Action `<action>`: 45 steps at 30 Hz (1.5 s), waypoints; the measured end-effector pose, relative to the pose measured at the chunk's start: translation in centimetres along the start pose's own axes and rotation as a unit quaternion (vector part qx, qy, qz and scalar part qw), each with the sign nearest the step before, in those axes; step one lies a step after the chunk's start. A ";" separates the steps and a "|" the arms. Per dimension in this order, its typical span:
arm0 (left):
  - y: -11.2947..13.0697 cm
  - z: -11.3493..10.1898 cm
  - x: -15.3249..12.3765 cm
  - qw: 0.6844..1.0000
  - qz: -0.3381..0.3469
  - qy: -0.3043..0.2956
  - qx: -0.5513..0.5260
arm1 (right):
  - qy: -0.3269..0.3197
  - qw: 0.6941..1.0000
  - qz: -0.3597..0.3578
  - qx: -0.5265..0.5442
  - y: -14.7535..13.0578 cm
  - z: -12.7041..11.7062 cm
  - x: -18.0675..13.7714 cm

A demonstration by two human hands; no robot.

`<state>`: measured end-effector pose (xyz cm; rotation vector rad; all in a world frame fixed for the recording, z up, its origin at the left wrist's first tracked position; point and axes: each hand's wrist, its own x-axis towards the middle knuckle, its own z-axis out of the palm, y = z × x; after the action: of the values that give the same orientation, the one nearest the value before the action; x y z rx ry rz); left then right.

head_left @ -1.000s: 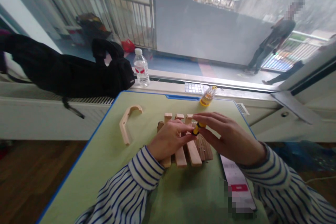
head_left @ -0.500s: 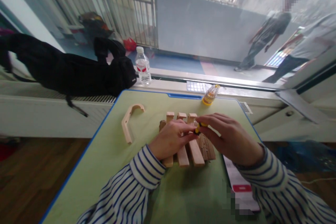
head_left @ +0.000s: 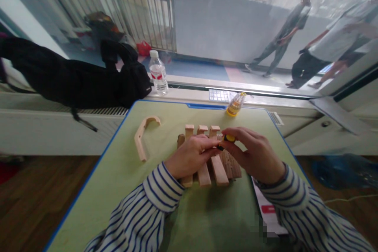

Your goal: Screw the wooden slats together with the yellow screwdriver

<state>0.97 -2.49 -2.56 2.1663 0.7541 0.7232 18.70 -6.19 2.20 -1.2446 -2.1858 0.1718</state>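
Observation:
My right hand (head_left: pixel 260 153) pinches the yellow-and-black handle of what looks like a short screwdriver (head_left: pixel 229 138). Thumb and fingers of my left hand (head_left: pixel 191 155) close on its black lower end; the tip is hidden. Both hands are above several pale wooden strips (head_left: pixel 219 169) with hooked far ends, lying side by side across a rough brown wooden piece (head_left: pixel 233 165). My left hand covers part of the strips. A loose curved wooden piece (head_left: pixel 140 141) with holes lies to the left, apart from my hands.
The green table (head_left: pixel 118 189) has a blue edge. At its far side stands a clear bottle with yellow ends (head_left: pixel 235 105). A water bottle (head_left: pixel 158 73) and black bag (head_left: pixel 97 80) rest on the sill. A phone (head_left: pixel 268 208) lies near my right forearm. People walk beyond the glass.
The yellow handle has turned a little in my right fingers, showing more of its end. My left hand stays nearly in place. The people behind the glass have moved left.

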 end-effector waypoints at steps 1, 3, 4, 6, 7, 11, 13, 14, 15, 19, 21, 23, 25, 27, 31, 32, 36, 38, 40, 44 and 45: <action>0.0 0.1 0.0 1.000 0.000 0.002 0.002 | -0.003 1.000 0.002 -0.002 0.0 0.0 0.0; 0.0 0.1 0.0 1.000 0.000 0.011 0.007 | -0.006 1.000 0.003 -0.011 -0.1 -0.1 0.2; 0.1 0.2 0.0 1.000 -0.001 0.017 0.010 | -0.004 1.000 0.005 -0.014 -0.1 -0.2 0.3; 0.2 0.1 0.0 0.999 -0.004 0.028 0.015 | -0.002 1.000 0.006 -0.021 -0.2 -0.2 0.5; 0.2 0.1 0.0 0.999 -0.005 0.032 0.017 | -0.003 1.000 0.005 -0.024 -0.2 -0.3 0.6; 0.1 0.1 0.0 0.999 -0.010 0.038 0.022 | -0.019 0.999 0.003 -0.037 -0.5 -0.6 0.7; 0.0 0.2 0.0 0.999 -0.012 0.035 0.016 | -0.037 0.999 0.001 -0.039 -0.6 -1.0 0.8; 0.0 0.2 0.0 0.999 -0.012 0.032 0.009 | -0.048 0.998 -0.003 -0.038 -0.7 -1.2 0.9; 0.0 0.2 0.0 1.000 -0.011 0.027 0.002 | -0.057 0.998 -0.008 -0.036 -0.8 -1.5 0.9; 0.1 0.1 0.0 1.000 -0.009 0.019 -0.011 | -0.089 0.994 -0.053 -0.020 -1.1 -2.4 1.2; 0.1 0.1 0.0 1.000 -0.010 0.019 -0.009 | -0.111 0.991 -0.077 -0.020 -1.1 -2.7 1.4; 0.1 0.1 0.0 1.000 -0.009 0.020 -0.005 | -0.119 0.989 -0.083 -0.028 -1.0 -2.7 1.5; 0.0 0.1 0.1 1.000 -0.005 0.019 -0.001 | -0.111 0.990 -0.078 -0.032 -0.8 -2.5 1.5; 0.0 0.1 0.1 1.000 -0.001 0.019 0.003 | -0.097 0.992 -0.069 -0.032 -0.6 -2.3 1.5; 0.0 0.1 0.2 1.000 0.003 0.014 0.017 | -0.080 0.995 -0.055 -0.036 -0.3 -1.9 1.3; 0.0 0.1 0.2 1.000 0.003 0.012 0.019 | -0.077 0.995 -0.055 -0.038 -0.2 -1.8 1.2; 0.0 0.2 0.2 1.000 -0.002 0.007 0.015 | -0.063 0.995 -0.056 -0.055 -0.1 -1.4 1.1; 0.0 0.2 0.2 1.000 -0.005 0.004 0.012 | -0.053 0.995 -0.053 -0.065 0.0 -1.0 1.0; 0.0 0.2 0.2 1.000 -0.007 0.002 0.007 | -0.036 0.996 -0.047 -0.072 0.0 -0.6 0.8; 0.0 0.2 0.2 1.000 0.002 -0.007 -0.012 | 0.001 0.997 -0.032 -0.069 0.0 0.1 0.3; 0.0 0.2 0.2 1.000 0.005 -0.009 -0.015 | 0.006 0.997 -0.030 -0.066 0.0 0.2 0.2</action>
<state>1.22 -2.45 -2.61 2.1477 0.7200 0.7155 18.54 -5.98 2.08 -1.2455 -2.2516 -0.0064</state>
